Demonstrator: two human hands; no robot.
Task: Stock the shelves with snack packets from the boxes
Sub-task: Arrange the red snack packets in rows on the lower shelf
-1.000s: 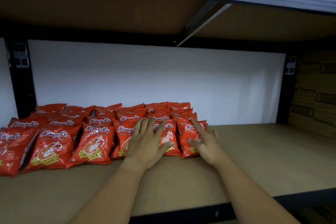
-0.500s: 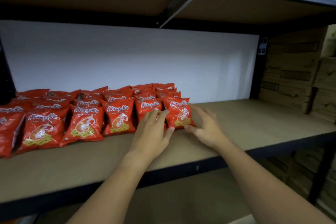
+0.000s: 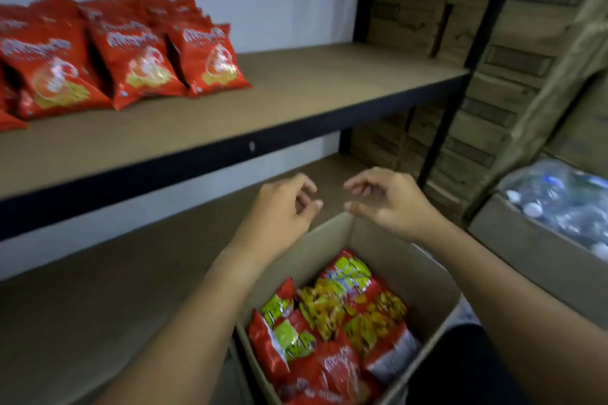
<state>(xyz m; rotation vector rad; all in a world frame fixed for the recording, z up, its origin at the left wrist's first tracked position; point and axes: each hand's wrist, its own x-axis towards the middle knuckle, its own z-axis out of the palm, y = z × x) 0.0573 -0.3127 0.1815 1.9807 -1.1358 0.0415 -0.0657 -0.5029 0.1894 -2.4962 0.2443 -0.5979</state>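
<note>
Head view: both the left hand [image 3: 283, 207] and right hand [image 3: 393, 199], fingers loosely curled, empty, hover above the open brown cardboard box [image 3: 411, 268] of red-green snack packets [image 3: 332, 316]. A hasty grab could crush the packets.

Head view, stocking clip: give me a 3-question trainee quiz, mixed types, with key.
1. True or false: both hands, left hand and right hand, hold a packet.
2. Multiple choice: the red packets on the upper shelf sit toward its A) left B) right C) middle only.
3. Fill in: the open cardboard box below the hands holds mixed snack ____.

Key
1. False: both hang empty with fingers loosely curled above the box.
2. A: the red packets fill the left part; the right part shows bare board.
3. Packets: the snack packets are red, green and yellow.
</note>
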